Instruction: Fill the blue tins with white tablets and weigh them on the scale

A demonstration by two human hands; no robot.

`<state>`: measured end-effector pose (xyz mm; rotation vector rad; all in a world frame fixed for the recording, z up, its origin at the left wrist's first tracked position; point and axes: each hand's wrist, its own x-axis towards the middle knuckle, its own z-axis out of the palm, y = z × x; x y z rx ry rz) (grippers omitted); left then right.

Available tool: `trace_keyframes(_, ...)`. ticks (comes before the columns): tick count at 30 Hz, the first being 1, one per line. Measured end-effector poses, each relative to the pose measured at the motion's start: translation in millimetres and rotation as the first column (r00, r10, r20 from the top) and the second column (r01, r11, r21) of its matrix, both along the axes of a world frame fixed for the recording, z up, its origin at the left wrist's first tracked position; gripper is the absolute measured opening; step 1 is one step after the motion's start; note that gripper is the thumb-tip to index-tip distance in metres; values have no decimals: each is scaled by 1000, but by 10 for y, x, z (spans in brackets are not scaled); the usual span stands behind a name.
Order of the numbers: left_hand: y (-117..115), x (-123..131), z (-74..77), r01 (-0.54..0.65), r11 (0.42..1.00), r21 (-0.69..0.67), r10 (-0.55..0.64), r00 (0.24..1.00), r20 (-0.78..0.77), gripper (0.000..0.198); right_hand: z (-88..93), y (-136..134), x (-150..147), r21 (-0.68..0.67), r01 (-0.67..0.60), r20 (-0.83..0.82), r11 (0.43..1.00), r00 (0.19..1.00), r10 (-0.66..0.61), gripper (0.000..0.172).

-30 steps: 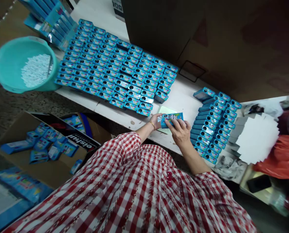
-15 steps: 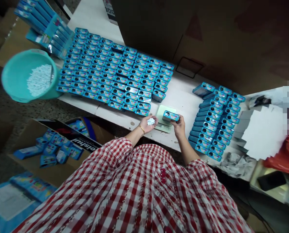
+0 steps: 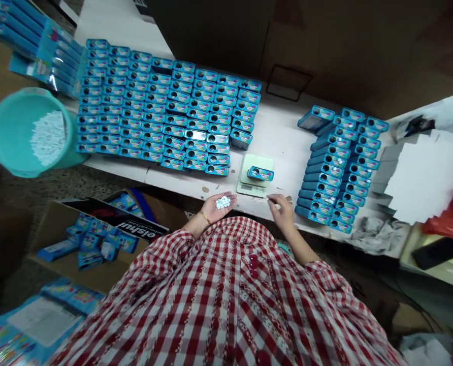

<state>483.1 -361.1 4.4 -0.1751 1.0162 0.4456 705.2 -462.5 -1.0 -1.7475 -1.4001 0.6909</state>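
Observation:
My left hand is palm up and cupped around a small heap of white pellets, just left of a pale green digital scale. On the scale stands a small blue printed box with a round dark hole in its top. My right hand is at the table's front edge, by the scale's lower right corner. It is off the box, its fingers curved and somewhat apart, with nothing visible in them.
Rows of similar blue boxes cover the white table's left side; more boxes stand at right. A turquoise tub of white pieces is far left. Below it, a carton holds blue boxes. White card sheets lie right.
My right hand has let go of the blue box, which now stands on the scale, and has drawn back towards me. My left hand, still holding the pellets, has moved slightly away from the scale.

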Motion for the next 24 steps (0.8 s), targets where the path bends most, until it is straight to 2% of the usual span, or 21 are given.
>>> trace_keyframes(2,-37,27,-25,52,999,5,-52,997,49,23,86,13,-264,9,-190,19,982,982,190,18)
trace_keyframes(5,-99,81,-55,102,995,-1,-101,991,93,24,165,153,-604,-62,-412,180,909,891,416,25)
trace_keyframes(8,-133,110,-58,114,993,-34,-112,991,77,27,192,278,-758,-210,-488,356,847,769,531,28)
trace_keyframes(11,-134,110,-32,146,987,-67,-144,989,27,29,213,312,-779,-305,-541,420,784,662,620,26)
trace_keyframes(14,-124,117,4,166,983,-76,-166,986,8,30,240,299,-771,-335,-553,450,763,618,645,25)
trace_keyframes(19,-104,140,34,167,983,-80,-166,986,7,28,211,287,-749,-308,-543,417,781,661,624,25)
trace_keyframes(21,-81,155,38,158,984,-77,-157,987,20,27,193,312,-696,-223,-531,348,818,740,575,23)
trace_keyframes(24,-9,211,59,104,994,-23,-101,992,80,26,209,411,-548,-46,-419,199,907,886,420,20)
